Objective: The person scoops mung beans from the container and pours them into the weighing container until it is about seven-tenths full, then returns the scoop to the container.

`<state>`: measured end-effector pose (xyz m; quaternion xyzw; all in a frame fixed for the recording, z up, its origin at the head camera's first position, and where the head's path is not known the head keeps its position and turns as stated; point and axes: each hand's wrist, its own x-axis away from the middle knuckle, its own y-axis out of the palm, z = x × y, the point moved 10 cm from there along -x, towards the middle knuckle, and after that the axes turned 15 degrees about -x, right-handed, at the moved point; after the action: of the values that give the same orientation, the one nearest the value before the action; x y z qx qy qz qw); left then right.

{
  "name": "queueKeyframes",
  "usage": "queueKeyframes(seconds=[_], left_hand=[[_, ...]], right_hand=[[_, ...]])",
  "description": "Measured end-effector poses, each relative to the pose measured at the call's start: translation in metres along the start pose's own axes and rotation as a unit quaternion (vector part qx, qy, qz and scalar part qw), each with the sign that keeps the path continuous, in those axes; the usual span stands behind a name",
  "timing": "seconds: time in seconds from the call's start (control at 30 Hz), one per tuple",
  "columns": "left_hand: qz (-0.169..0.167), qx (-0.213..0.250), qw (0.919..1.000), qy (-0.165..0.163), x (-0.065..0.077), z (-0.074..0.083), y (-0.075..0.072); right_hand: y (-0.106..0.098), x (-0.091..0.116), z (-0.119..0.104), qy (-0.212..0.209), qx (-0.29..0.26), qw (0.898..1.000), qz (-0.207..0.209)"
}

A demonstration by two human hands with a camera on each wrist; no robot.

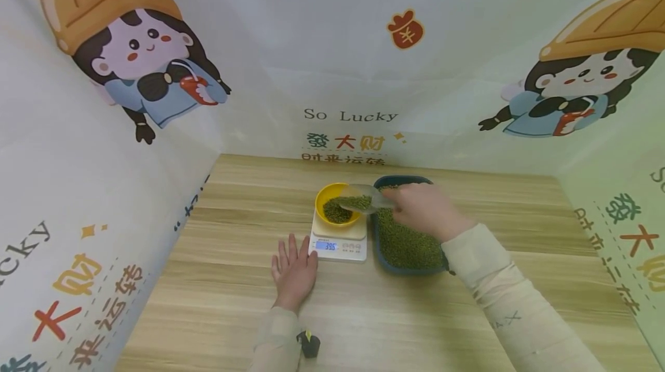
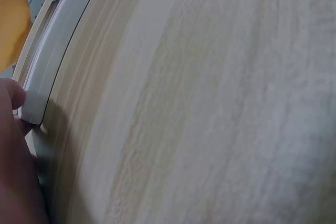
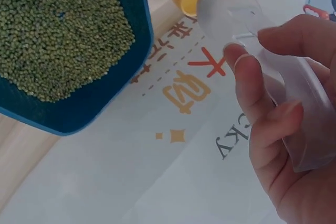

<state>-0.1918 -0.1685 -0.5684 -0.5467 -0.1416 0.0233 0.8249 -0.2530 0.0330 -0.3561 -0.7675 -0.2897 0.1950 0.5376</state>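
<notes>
My right hand (image 1: 426, 209) grips the handle of a clear plastic scoop (image 3: 302, 93), fingers and thumb curled round it. The scoop's front holds green beans and reaches over the rim of a yellow bowl (image 1: 320, 203). More green beans (image 1: 336, 213) lie in the bowl's bottom. Beneath the bowl is a white kitchen scale (image 1: 339, 255) with a lit display (image 1: 327, 246). My left hand (image 1: 296, 274) rests on the table with fingers extended, its thumb against the scale's left front edge.
Right of the scale stands a dark blue tub (image 3: 113, 103) filled with green beans (image 1: 407, 245), under my right forearm. A printed white cloth (image 1: 332, 60) walls the wooden table (image 1: 234, 216) at the back and both sides.
</notes>
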Motion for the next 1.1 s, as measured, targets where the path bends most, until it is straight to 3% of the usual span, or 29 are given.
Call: queueKeyframes(seconds=[0.33,0.63,1.1], left_hand=[[-0.001,-0.011,0.9999,-0.002,0.0,0.001,0.0],[-0.001,-0.012,0.9999,-0.001,0.0,0.001,0.0],[0.006,-0.007,1.0,0.0,0.003,0.001,-0.002]], right_hand=[[0.009,0.003,0.002,-0.007,-0.013,1.0,0.011],[0.0,0.005,-0.001,-0.026,-0.019,0.999,0.044],[-0.008,0.003,-0.012,-0.076,0.025,0.993,0.088]])
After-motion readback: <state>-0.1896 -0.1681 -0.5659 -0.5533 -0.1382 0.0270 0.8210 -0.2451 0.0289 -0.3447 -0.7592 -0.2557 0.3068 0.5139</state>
